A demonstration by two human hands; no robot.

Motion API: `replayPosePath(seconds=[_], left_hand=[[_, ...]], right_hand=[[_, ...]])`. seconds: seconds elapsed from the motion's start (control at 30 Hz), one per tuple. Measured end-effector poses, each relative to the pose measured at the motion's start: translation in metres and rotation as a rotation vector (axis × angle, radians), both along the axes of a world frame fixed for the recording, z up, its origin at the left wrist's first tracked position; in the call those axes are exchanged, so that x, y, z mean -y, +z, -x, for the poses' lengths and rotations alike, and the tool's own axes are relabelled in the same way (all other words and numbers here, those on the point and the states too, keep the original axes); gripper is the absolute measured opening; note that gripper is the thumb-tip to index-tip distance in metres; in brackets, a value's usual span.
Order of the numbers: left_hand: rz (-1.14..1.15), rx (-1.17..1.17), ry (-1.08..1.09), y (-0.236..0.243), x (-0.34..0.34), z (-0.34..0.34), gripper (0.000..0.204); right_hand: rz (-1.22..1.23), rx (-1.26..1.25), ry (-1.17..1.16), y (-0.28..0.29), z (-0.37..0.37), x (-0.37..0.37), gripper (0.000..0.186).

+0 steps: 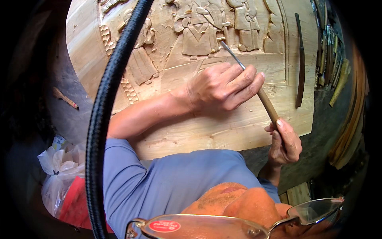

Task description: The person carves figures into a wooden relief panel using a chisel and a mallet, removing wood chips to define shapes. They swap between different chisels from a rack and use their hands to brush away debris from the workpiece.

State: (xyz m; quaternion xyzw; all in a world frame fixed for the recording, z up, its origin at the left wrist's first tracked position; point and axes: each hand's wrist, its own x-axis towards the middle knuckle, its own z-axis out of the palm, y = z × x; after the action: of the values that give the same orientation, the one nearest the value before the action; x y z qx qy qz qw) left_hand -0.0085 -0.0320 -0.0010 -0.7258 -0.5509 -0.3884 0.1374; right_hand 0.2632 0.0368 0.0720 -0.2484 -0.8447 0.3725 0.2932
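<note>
A wood-carving chisel (267,104) slants across a pale wooden panel (179,137) carved in relief with robed figures. Around the chisel's shank, close to the blade, my left hand (227,87) is closed, with its wrist resting low over the panel. Lower down, my right hand (284,142) grips the butt end of the wooden handle between thumb and fingers. The metal tip meets the carving beside the skirt of the middle figure (199,40), near a small raised bar. My left palm and some fingertips are hidden.
A second long, dark-handled tool (300,59) lies on the panel's right side. Several chisels (328,51) are bundled beyond that edge, near long wooden strips (350,123). A short stick (65,97) and a clear plastic bag (59,171) are at left. A black braided cable (105,107) crosses the view.
</note>
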Motion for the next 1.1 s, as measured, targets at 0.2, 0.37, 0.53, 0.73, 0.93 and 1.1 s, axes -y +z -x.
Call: replayPosePath(seconds=[0.2, 0.37, 0.53, 0.73, 0.93, 1.1], left_hand=[[0.004, -0.012, -0.019, 0.005, 0.004, 0.009, 0.036], [0.032, 0.005, -0.031, 0.003, 0.012, 0.011, 0.034], [0.064, -0.015, -0.043, 0.0, 0.014, 0.014, 0.032], [0.05, -0.002, -0.025, -0.003, 0.011, 0.012, 0.032], [0.037, 0.003, -0.007, -0.009, 0.01, 0.013, 0.03], [0.03, 0.021, -0.01, -0.01, 0.01, 0.013, 0.027]], right_hand=[[-0.2, 0.077, 0.056, 0.01, 0.009, 0.016, 0.032], [-0.332, 0.118, 0.069, 0.001, 0.014, 0.036, 0.036], [-0.364, 0.133, 0.054, -0.003, 0.017, 0.04, 0.039], [-0.378, 0.149, 0.056, -0.005, 0.02, 0.038, 0.042], [-0.4, 0.167, 0.048, -0.005, 0.024, 0.039, 0.044], [-0.431, 0.177, 0.055, -0.006, 0.026, 0.039, 0.046]])
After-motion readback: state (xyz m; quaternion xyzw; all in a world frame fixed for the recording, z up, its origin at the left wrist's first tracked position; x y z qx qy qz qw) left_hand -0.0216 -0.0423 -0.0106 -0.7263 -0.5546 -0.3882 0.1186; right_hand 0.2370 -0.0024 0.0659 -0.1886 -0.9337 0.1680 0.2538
